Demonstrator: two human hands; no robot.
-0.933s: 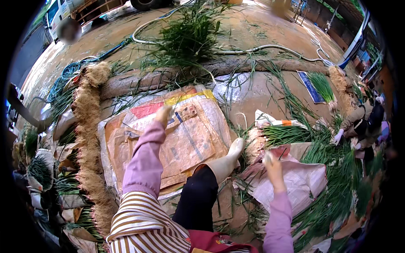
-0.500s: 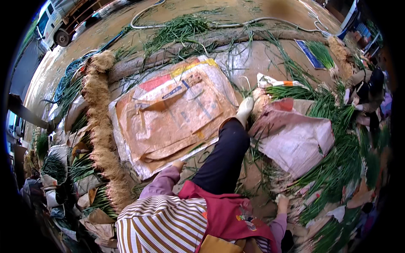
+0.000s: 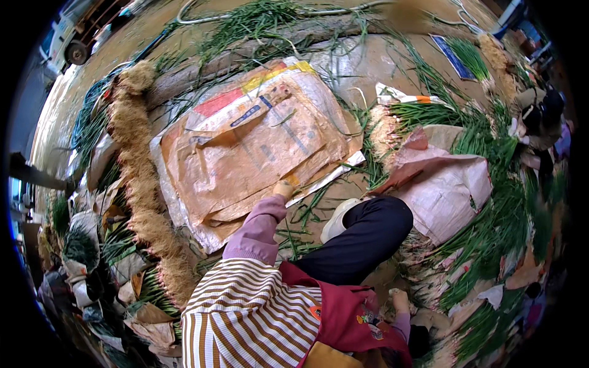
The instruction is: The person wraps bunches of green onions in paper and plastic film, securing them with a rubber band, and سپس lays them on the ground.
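Observation:
Flattened woven sacks [image 3: 239,165] lie stacked on the ground ahead, orange-tan over white with red and yellow patches. My left hand [image 3: 284,189], at the end of a purple sleeve, is over their near edge with its fingers curled; whatever may be in them is hidden. My right hand [image 3: 399,300] is low on the right, beside the pale roots of piled green onions [image 3: 420,270]. Its fingers look curled too, and I cannot make out anything in them. Between my hands, my bent leg in dark trousers ends in a pale boot [image 3: 337,219] just off the sacks.
A long row of rooted bundles [image 3: 144,202] borders the sacks on the left. A pinkish-white sack [image 3: 451,190] covers part of the onions on the right. Loose green leaves [image 3: 257,27] and a pale hose [image 3: 215,18] lie beyond. Another person [image 3: 546,116] is at the far right.
My left hand has moved forward and right along the sacks' near edge. My boot has come back from their right corner toward me. The right hand has shifted slightly nearer and left.

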